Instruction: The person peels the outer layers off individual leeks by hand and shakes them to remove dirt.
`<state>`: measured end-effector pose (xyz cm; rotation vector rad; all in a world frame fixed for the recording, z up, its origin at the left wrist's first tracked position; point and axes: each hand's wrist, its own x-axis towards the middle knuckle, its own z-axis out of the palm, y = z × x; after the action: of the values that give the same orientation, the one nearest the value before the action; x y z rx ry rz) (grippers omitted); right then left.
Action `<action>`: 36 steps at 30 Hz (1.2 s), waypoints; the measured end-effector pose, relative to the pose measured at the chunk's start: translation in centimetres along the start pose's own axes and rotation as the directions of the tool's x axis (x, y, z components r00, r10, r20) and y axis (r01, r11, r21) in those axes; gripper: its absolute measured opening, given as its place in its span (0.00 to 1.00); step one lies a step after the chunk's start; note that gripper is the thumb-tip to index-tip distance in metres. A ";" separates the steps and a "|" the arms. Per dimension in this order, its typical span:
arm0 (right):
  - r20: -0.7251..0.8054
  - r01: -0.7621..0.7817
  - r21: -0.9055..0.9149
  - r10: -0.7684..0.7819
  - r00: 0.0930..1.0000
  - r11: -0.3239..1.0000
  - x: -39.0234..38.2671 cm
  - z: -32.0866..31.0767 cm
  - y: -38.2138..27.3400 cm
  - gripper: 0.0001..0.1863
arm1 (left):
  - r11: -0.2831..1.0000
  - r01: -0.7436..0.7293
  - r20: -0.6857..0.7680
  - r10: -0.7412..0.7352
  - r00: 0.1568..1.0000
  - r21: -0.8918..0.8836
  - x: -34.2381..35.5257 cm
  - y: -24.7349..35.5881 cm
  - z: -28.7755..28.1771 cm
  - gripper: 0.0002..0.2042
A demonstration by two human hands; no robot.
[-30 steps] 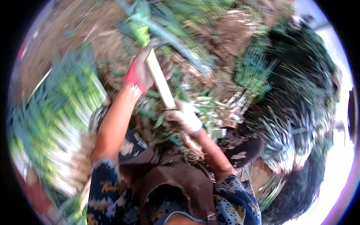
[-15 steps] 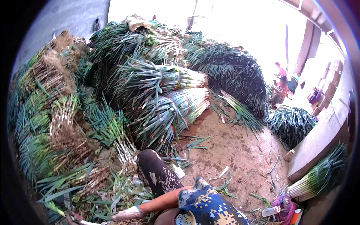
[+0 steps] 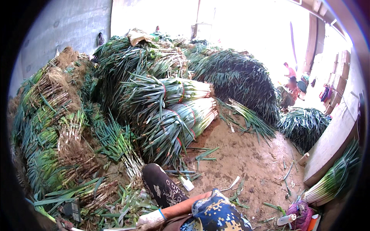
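Note:
My right hand (image 3: 150,220), in a white knit glove, is at the lower edge beside my knee (image 3: 162,185). Its fingers look curled in; what they hold is hidden. A pale strip (image 3: 121,229) runs to it along the bottom edge. In the lower left corner, only dark fingers of my left hand (image 3: 61,223) show, closed around a green onion (image 3: 47,214) whose green leaves point up and left. Under and around both hands lie stripped leaves (image 3: 129,203) and untrimmed green onions with brown roots (image 3: 99,194).
Large tied bundles of green onions (image 3: 192,111) lie ahead, with tall heaps behind and rooty onions (image 3: 71,131) at left. Brown dirt floor (image 3: 250,165) stretches to the right. A trimmed bundle (image 3: 331,177), purple netting (image 3: 300,215) and white bottle (image 3: 286,220) lie right. People (image 3: 291,86) are far right.
My right hand has drawn to the right, away from my left hand, and its fingers have gone from stretched out to curled. The whole view has shifted slightly.

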<state>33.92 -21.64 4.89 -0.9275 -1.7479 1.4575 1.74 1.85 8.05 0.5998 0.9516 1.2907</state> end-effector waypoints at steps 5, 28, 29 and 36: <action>0.002 -0.147 -0.002 0.147 0.989 0.989 -4.6 -1.1 0.2 0.16 | 0.998 -0.047 -0.012 0.047 0.999 0.039 -2.2 0.9 0.8 0.23; 0.197 0.026 -0.614 0.121 0.973 0.789 7.8 1.6 0.3 0.15 | 0.946 -0.268 -0.272 0.213 0.938 -0.185 -7.7 8.1 -6.0 0.10; 0.200 0.016 -0.617 0.137 0.970 0.787 8.5 1.8 0.9 0.15 | 0.939 -0.320 -0.278 0.277 0.920 -0.125 -8.8 8.9 -6.9 0.10; 0.224 0.065 -0.853 0.251 0.942 0.517 6.4 0.7 9.5 0.15 | 0.911 -0.360 -0.352 0.410 0.842 0.201 -19.6 16.9 -18.2 0.12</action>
<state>30.96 -15.40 -4.23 -1.3217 -2.8137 0.7239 -22.63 -16.00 17.62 0.6719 1.2926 1.7651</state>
